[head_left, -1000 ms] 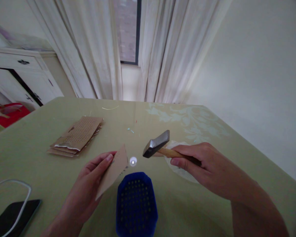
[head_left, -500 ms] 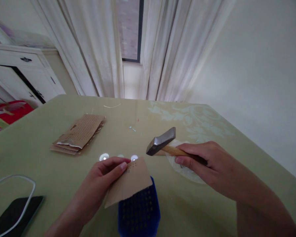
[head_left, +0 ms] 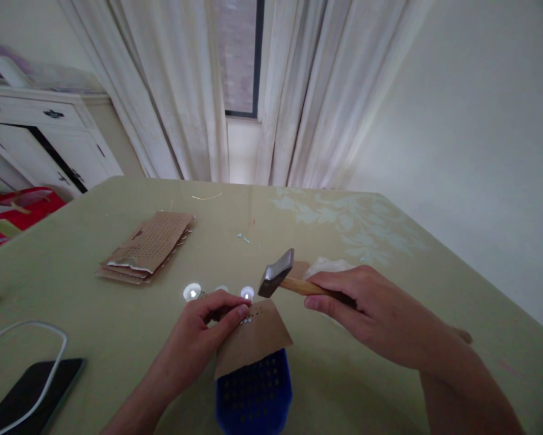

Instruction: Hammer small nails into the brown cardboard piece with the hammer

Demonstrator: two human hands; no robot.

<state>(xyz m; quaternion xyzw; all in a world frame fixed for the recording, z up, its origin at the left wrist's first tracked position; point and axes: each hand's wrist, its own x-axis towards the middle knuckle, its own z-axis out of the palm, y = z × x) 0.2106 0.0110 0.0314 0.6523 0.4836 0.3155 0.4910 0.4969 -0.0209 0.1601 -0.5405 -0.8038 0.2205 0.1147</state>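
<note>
My left hand (head_left: 212, 329) pinches the top left corner of a piece of brown cardboard (head_left: 255, 344) with small holes along its upper part. The cardboard is tilted over the far end of a blue perforated plastic basket (head_left: 257, 393). Wrapped round a wooden handle, my right hand (head_left: 362, 308) holds a hammer (head_left: 276, 275), its metal head up and to the right of the cardboard, apart from it. Under and behind the right hand lies a crumpled whitish translucent sheet (head_left: 328, 266), partly hidden.
A stack of perforated cardboard pieces (head_left: 151, 244) lies on the left of the table (head_left: 130, 326). A dark tablet-like device (head_left: 35, 393) with a white cable (head_left: 60, 344) across it is at the lower left. Small light-blue scraps (head_left: 243, 237) lie mid-table.
The hammer has moved left and a little down, closer to the cardboard. My left hand has shifted the cardboard rightward, and it now sits more squarely over the basket's far end.
</note>
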